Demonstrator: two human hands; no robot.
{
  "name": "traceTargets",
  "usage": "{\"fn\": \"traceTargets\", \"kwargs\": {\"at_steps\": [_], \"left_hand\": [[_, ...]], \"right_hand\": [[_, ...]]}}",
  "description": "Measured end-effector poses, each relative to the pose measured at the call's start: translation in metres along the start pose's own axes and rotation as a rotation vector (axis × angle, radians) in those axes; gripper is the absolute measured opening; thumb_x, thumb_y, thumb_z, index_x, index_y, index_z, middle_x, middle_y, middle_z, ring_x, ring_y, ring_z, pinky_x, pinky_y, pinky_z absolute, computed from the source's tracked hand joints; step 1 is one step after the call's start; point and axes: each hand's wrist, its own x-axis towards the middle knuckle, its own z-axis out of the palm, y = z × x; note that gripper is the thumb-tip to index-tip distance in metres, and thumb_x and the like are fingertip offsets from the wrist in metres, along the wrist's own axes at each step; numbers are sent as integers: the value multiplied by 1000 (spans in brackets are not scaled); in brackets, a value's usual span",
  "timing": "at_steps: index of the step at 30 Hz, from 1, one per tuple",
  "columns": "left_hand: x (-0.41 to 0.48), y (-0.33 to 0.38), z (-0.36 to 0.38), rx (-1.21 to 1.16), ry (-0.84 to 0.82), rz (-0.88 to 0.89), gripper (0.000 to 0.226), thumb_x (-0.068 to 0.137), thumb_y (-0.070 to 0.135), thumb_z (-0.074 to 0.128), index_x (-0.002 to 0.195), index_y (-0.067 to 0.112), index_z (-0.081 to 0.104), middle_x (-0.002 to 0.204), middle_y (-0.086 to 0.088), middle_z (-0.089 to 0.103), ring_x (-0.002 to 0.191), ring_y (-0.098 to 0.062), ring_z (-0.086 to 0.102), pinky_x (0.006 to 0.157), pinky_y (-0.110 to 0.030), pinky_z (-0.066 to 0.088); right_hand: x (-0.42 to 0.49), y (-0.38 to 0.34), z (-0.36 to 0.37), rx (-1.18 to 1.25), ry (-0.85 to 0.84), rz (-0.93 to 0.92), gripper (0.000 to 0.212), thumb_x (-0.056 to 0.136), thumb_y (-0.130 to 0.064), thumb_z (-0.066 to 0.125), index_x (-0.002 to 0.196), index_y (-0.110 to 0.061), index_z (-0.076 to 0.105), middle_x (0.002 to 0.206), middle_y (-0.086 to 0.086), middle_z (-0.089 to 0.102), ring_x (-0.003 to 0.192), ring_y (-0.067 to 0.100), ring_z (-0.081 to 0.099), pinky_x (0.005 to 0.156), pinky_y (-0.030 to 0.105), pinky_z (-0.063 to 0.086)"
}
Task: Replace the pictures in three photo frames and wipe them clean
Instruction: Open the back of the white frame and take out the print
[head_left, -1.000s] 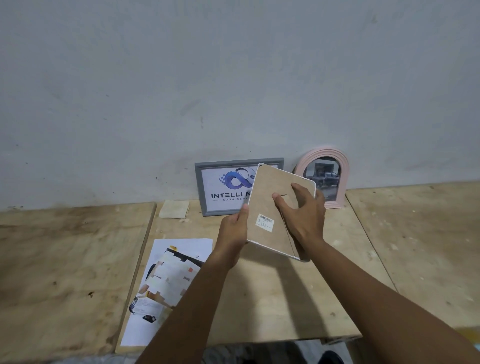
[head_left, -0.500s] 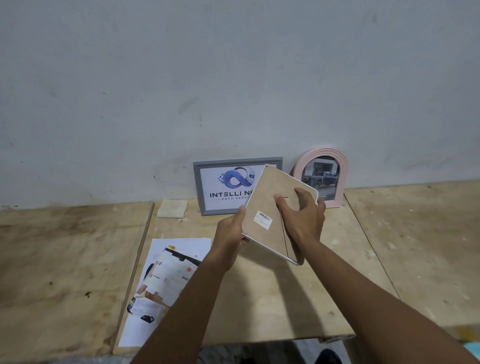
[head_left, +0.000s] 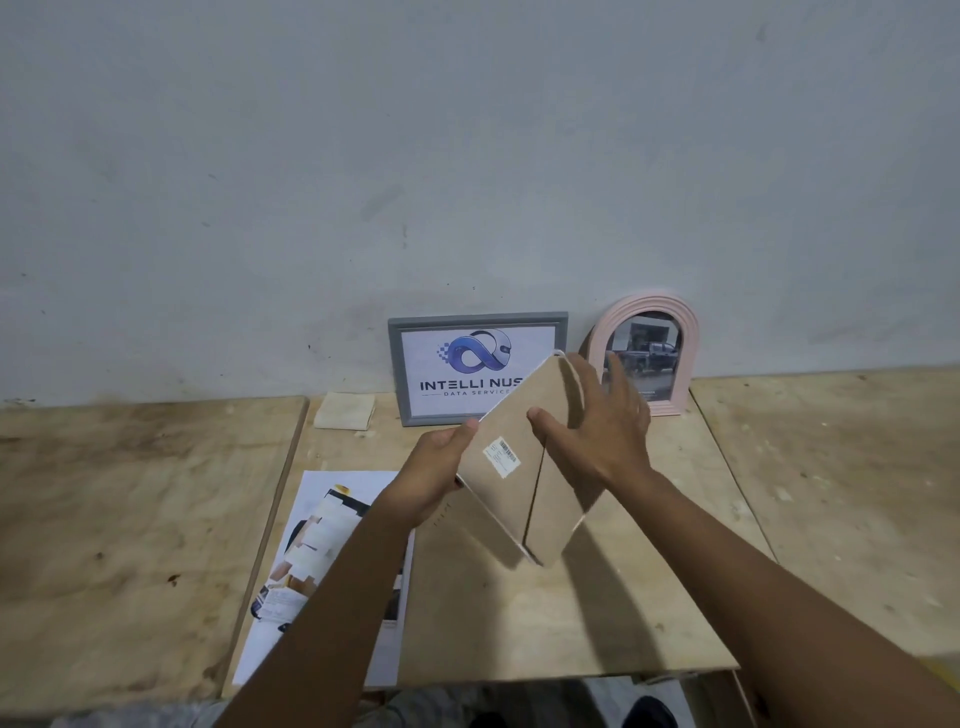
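- Held frame (head_left: 511, 467): we see its brown back with a barcode label (head_left: 501, 456). It is tilted and held above the middle plywood board (head_left: 597, 623), with bare board in front and to the right.
- Grey frame (head_left: 400, 374) and pink arched frame (head_left: 688, 364): both stand upright at the wall, just behind the held frame's top corner.
- Cloth (head_left: 345, 410): beside the grey frame's left side.
- Printed sheets (head_left: 322, 545): at the board's left edge, partly under the left forearm.
- Left hand (head_left: 441, 473): clasps the held frame's left edge, thumb on the back.
- Right hand (head_left: 597, 431): fingers straight and spread, laid on the back, clasping nothing; blurred.
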Motion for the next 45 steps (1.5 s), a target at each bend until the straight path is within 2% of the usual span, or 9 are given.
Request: {"fn": "traceTargets", "kwargs": {"at_steps": [4,9,14,18,22,25,31,38,45], "left_hand": [[0,8,-12,42,-107,-50,28,104,37,52,96,25,76,114,-10,75,100,-21,69,96,-44,53],[3,14,-9,-3,-115,-127,21,101,40,58,105,23,70,117,-12,74,106,-25,68,106,-49,48],[13,0,-2,-242,43,-118,36,105,43,48,124,19,67,97,-15,77,63,-5,68,63,-22,53],[17,-12,3,-171,108,-73,36,105,40,48,120,16,70,99,2,78,89,-16,72,78,-29,54],[17,-8,3,-36,2,-50,34,105,39,49,114,16,73,93,6,78,82,-10,72,70,-23,53],[18,2,8,35,-48,-33,22,105,35,51,96,28,69,88,14,73,74,0,69,63,-15,51],[23,9,-3,103,2,2,14,100,42,59,95,37,71,102,19,71,102,-6,63,95,-31,49],[22,-10,-11,-333,70,-116,29,99,41,61,116,19,68,116,-7,73,93,-21,67,84,-35,51],[25,-9,1,-541,138,-92,33,95,45,64,114,18,67,117,-9,75,115,-29,68,109,-50,48]], "right_hand": [[14,14,-16,15,-152,-205,50,95,-61,53,143,-49,47,142,0,48,134,21,44,110,46,34],[13,30,-16,478,-166,-13,19,94,-38,67,98,-27,81,90,-16,73,92,8,67,79,19,50],[13,40,-4,660,-22,268,19,94,-36,69,90,-23,81,89,-6,76,92,20,69,83,35,56],[7,37,5,536,61,262,26,98,-38,60,86,-22,77,87,-7,71,94,23,66,79,32,49],[3,23,5,45,-72,23,43,97,-60,46,84,-29,74,92,-12,70,89,9,57,111,54,29],[3,2,0,360,-274,-42,32,95,-57,57,102,-34,78,95,-15,75,86,1,66,84,27,50],[5,6,-1,793,-316,169,24,96,-35,67,113,-21,77,94,-7,79,80,0,72,66,12,51],[-5,19,12,1054,-116,399,26,96,-34,66,116,-20,75,97,-1,79,87,13,75,78,26,57],[-17,20,23,1121,-84,392,30,99,-33,62,124,-19,71,102,-4,78,91,13,75,75,23,58]]}}
